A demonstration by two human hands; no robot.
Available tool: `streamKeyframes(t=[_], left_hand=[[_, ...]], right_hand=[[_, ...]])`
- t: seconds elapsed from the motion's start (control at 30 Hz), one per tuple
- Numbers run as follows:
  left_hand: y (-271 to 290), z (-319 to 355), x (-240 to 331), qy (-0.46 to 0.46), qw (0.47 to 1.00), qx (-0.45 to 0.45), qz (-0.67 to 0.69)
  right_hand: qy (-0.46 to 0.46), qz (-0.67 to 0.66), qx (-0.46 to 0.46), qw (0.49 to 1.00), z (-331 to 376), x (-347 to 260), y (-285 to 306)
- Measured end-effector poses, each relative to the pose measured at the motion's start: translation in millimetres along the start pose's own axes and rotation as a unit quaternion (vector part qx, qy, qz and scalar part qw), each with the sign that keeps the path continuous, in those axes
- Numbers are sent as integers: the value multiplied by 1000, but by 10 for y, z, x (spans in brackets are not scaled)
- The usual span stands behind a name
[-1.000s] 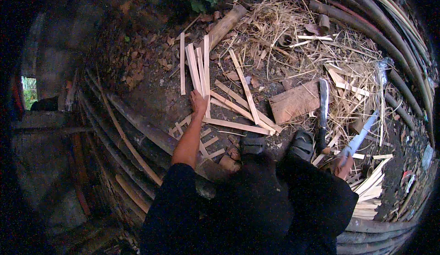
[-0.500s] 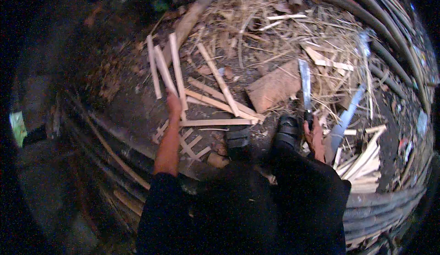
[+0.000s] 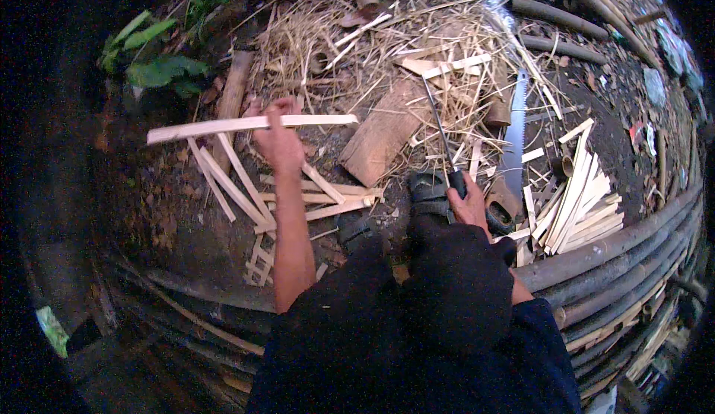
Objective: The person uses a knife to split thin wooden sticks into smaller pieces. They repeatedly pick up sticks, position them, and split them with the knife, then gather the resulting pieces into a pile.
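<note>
My left hand (image 3: 280, 142) is closed round a pale wooden strip (image 3: 216, 125), held up level off the ground. Below it, several more strips (image 3: 242, 176) lie loose on the soil. My right hand (image 3: 469, 204) grips the black handle of a machete (image 3: 439, 120), its thin blade seen nearly edge-on and pointing away from me. Just left of the blade lies a thick wooden block (image 3: 382, 135). To the right of my right hand a hand saw (image 3: 515, 135) rests with its toothed blade pointing away, its wooden handle near my foot.
A pile of cut strips (image 3: 581, 205) lies at the right, beside stacked bamboo poles (image 3: 581, 265). Dry shavings (image 3: 328, 49) cover the far ground. A short log (image 3: 234, 86) and green leaves (image 3: 167, 71) are at the far left. My sandals (image 3: 428, 190) stand near the block.
My left hand has lifted a wooden strip off the ground and turned it crosswise. The machete has turned from broadside to nearly edge-on. The whole view has shifted.
</note>
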State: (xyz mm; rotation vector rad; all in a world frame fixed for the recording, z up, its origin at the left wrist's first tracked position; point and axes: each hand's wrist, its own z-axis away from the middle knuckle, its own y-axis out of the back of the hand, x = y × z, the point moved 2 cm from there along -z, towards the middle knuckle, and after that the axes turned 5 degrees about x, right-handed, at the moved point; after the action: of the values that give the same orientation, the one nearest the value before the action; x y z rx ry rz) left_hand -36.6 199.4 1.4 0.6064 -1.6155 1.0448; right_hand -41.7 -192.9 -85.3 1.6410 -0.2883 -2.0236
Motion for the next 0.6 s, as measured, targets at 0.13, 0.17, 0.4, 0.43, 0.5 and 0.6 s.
streamKeyframes(t=[0.13,0.17,0.4,0.43,0.5,0.6], left_hand=[[-619,373,-346,9,992,-54,110],[-667,421,-419,10,990,-72,125],[-702,346,-66,-46,997,-58,14],[-765,377,44,-75,996,-46,5],[-868,470,246,-136,990,-20,-12],[-930,613,148,-116,993,-18,-1]], right_hand=[[82,10,46,996,193,-285,182],[68,19,31,997,172,-224,203],[36,65,-30,997,238,-21,379],[28,61,-34,997,237,-6,350],[28,71,-39,996,226,-48,264],[-44,32,-93,994,209,-310,150]])
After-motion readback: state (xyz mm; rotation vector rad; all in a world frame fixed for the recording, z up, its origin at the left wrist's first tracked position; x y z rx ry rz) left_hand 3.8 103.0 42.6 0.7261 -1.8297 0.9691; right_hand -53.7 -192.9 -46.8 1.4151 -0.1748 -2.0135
